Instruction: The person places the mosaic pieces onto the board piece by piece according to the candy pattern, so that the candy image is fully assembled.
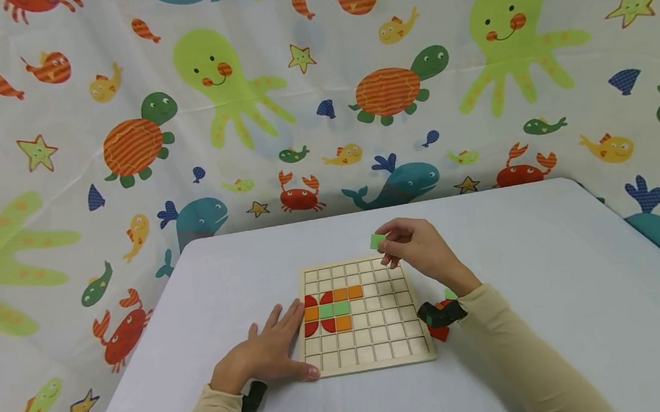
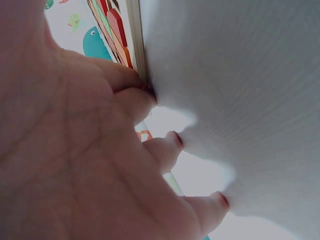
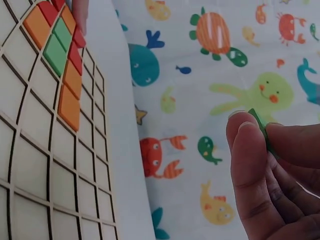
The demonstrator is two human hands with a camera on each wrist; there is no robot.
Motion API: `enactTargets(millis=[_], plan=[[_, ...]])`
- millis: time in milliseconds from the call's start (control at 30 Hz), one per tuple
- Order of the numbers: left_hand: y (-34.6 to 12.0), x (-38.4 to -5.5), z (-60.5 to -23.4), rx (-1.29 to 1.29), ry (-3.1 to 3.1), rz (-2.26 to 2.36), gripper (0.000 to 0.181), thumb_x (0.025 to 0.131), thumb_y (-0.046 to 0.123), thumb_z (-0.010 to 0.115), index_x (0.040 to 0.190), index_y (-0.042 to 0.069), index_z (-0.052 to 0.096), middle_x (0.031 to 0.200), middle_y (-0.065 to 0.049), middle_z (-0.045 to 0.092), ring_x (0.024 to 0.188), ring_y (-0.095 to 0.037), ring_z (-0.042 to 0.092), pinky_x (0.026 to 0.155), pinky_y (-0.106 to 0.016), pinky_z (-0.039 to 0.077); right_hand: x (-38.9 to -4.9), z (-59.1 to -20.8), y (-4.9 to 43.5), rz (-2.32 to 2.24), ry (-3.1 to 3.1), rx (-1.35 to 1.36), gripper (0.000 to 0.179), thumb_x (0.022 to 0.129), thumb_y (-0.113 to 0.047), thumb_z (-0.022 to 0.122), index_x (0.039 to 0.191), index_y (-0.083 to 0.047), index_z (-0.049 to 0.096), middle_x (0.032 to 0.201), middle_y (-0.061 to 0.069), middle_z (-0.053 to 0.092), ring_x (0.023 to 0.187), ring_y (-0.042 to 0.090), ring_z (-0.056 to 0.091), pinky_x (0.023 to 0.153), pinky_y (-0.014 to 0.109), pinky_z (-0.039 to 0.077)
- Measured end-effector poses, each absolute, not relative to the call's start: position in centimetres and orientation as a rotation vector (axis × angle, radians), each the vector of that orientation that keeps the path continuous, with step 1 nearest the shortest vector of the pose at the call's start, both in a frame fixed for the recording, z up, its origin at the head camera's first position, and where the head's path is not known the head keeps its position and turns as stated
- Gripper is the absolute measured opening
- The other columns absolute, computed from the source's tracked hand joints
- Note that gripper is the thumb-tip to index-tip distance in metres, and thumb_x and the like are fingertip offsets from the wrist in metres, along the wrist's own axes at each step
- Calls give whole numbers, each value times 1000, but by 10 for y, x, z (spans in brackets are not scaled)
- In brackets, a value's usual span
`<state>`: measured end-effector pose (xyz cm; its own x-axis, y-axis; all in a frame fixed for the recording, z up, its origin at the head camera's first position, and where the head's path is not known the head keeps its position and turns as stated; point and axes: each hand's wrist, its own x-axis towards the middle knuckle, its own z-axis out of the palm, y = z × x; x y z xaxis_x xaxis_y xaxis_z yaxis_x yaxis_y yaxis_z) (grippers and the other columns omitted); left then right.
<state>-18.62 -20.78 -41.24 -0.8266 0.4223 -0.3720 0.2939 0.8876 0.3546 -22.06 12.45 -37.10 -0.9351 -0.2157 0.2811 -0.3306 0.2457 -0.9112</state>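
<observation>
The R hand point(image 1: 415, 244) pinches one small green tile point(image 1: 378, 241) betw. thumb and fingertips; in the R wrist view only a thin part of this tile shows. The hand is raised in the air near the far R corner of the grid board point(image 1: 384, 351), and the tile is apart from the board's surface.

The L hand point(image 1: 270, 353) has its fingers spread, w/ nothing in its grasp. It rests on the white table point(image 1: 553, 263) along the L side of the board, w/ thumb at the near L corner and index finger against the edge. In the L wrist view, other fingertips touch the table.

The board lies flat. Toward its L side it carries three rows of placed tiles point(image 1: 354, 292): far row is red, red, orange, orange; middle row orange, green, green; near row red, red, orange. Loose tiles point(image 1: 439, 333), incl. red and green, lie just beside the board's R edge, partly hidden by the R wrist; the exact no. I cannot tell. Behind the table hangs a white curtain point(image 1: 127, 59) w/ sea animals, e.g. turtles, crabs, whales.
</observation>
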Motion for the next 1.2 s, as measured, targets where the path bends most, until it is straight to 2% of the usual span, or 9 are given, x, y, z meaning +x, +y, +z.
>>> enactTargets(millis=[133, 533, 633, 833, 1033, 1200], plan=[[-207, -187, -413, 522, 2606, 383, 127, 78, 56, 92, 172, 8, 21, 179, -11, 15, 162, -45, 6, 118, -81, 7, -221, -377, 115, 1795, -2433, 535, 23, 103, -1, 70, 123, 9, 70, 93, 24, 72, 76, 40, 74, 70, 33, 64], [-207, -189, -415, 517, 2603, 390, 127, 77, 56, 93, 172, 8, 22, 179, -11, 15, 162, -45, 6, 118, -81, 6, -218, -393, 94, 1774, -2544, 610, 14, 101, 4, 68, 114, 7, 71, 87, 17, 75, 78, 43, 75, 72, 52, 64], [-207, -189, -415, 511, 2603, 394, 128, 76, 55, 93, 172, 9, 22, 179, -11, 15, 162, -44, 6, 118, -81, 6, -219, -399, 90, 1728, -2618, 588, 11, 101, 2, 68, 111, 4, 71, 86, 13, 75, 76, 37, 76, 71, 48, 65], [-208, -190, -417, 525, 2605, 384, 128, 77, 56, 92, 172, 9, 21, 179, -11, 14, 162, -44, 6, 118, -81, 7, -221, -407, 85, 1572, -2768, 593, 9, 99, 0, 72, 107, -3, 73, 88, 4, 74, 75, 21, 71, 73, 34, 62], [-209, -191, -417, 528, 2606, 384, 128, 77, 57, 92, 172, 9, 20, 179, -11, 14, 162, -44, 5, 118, -81, 6, -223, -412, 82, 1430, -2831, 665, 9, 96, -1, 74, 103, -6, 75, 88, -3, 70, 80, 14, 64, 81, 34, 55], [-209, -191, -415, 539, 2611, 381, 128, 78, 58, 91, 172, 9, 19, 179, -11, 14, 162, -44, 5, 118, -81, 6, -224, -414, 80, 1353, -2854, 721, 9, 94, 0, 74, 99, -8, 77, 87, -5, 70, 81, 14, 61, 79, 34, 54]])
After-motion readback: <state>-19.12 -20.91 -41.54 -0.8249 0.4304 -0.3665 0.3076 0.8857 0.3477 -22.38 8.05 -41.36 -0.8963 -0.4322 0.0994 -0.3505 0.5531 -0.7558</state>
